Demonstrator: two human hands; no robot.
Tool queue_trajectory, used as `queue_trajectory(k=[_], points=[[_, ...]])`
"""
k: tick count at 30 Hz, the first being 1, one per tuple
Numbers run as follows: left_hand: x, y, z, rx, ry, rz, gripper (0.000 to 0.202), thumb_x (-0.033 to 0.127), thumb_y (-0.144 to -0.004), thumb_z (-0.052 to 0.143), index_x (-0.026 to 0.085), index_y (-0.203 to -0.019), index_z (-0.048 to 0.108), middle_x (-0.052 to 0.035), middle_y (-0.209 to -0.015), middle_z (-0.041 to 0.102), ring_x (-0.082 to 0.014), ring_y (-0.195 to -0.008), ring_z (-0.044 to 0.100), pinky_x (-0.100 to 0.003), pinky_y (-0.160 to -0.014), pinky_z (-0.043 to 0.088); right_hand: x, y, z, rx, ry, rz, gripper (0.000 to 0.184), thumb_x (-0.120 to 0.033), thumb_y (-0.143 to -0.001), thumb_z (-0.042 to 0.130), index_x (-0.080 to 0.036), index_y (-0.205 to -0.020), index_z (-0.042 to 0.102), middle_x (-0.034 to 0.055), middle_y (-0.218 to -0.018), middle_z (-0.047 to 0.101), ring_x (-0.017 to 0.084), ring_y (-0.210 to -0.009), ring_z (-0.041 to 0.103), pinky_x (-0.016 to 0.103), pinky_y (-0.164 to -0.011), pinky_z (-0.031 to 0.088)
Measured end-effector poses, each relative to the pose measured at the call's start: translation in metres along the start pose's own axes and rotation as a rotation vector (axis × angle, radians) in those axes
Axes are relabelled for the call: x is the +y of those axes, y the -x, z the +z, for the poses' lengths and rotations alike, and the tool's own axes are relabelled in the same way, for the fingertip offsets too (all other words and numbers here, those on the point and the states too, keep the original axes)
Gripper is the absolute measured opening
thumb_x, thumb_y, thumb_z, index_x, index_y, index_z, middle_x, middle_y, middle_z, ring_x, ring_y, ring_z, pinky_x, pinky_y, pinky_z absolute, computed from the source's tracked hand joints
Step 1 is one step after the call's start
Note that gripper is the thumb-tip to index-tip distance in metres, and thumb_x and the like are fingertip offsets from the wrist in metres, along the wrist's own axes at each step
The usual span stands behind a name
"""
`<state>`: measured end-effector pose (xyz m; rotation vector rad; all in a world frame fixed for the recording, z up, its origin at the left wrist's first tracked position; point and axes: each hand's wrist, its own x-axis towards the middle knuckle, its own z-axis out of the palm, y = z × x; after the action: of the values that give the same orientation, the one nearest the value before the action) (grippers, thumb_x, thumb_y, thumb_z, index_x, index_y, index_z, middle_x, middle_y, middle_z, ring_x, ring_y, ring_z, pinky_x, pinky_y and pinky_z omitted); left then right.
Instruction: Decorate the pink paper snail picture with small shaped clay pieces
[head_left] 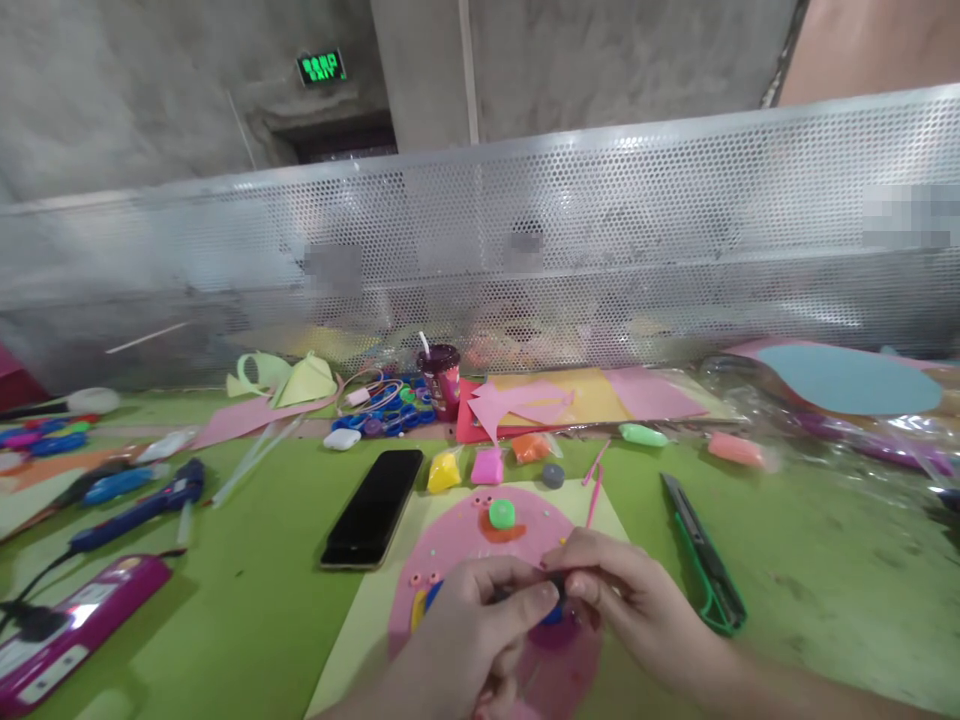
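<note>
My left hand (480,625) and my right hand (637,605) meet over a pink paper circle (450,525), both with fingers pinched. Between the fingertips is a small dark lump of modelling clay (557,580), mostly covered by them. Beneath them a blue piece (553,614) shows on the circle. Higher on the circle sits a green clay disc (502,514) over an orange-red clay shape (517,532). A yellow strip (418,608) is partly hidden by my left hand. The circle lies on a pale yellow sheet (352,640).
A black phone (373,508) lies left of the sheet, a green utility knife (705,560) right of it. Clay packs (444,470) and a grey clay ball (553,475) lie behind. Farther off are a lidded cup (442,385), a glue gun (142,510) and a power strip (82,630).
</note>
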<state>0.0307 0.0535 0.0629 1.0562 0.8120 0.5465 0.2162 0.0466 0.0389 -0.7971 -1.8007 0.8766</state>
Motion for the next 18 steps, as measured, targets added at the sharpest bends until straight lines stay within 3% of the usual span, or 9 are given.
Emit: queue_trajectory(k=[13, 18], points=[[-0.0073, -0.0027, -0.0026, 0.047, 0.092, 0.005, 0.062, 0.072, -0.062, 0.073, 0.022, -0.071, 0.039, 0.0143, -0.043, 0.024, -0.0028, -0.031, 0.012, -0.013, -0.025, 0.023, -0.0031, -0.0004, -0.0059, -0.061, -0.100, 0.133, 0.029, -0.047, -0.093, 0.058, -0.020, -0.094, 0.069, 0.0009, -0.073, 0.056, 0.009, -0.056, 0.052, 0.020, -0.051, 0.046], [-0.0075, -0.0013, -0.0037, 0.047, 0.037, 0.013, 0.055, 0.066, -0.064, 0.075, 0.020, -0.076, 0.048, 0.0145, -0.041, 0.026, -0.0025, -0.029, 0.015, -0.013, -0.026, 0.023, -0.0050, -0.0015, -0.0054, -0.087, -0.088, 0.133, 0.026, -0.042, -0.096, 0.055, -0.020, -0.095, 0.068, 0.0006, -0.075, 0.057, 0.009, -0.058, 0.052, 0.020, -0.052, 0.045]])
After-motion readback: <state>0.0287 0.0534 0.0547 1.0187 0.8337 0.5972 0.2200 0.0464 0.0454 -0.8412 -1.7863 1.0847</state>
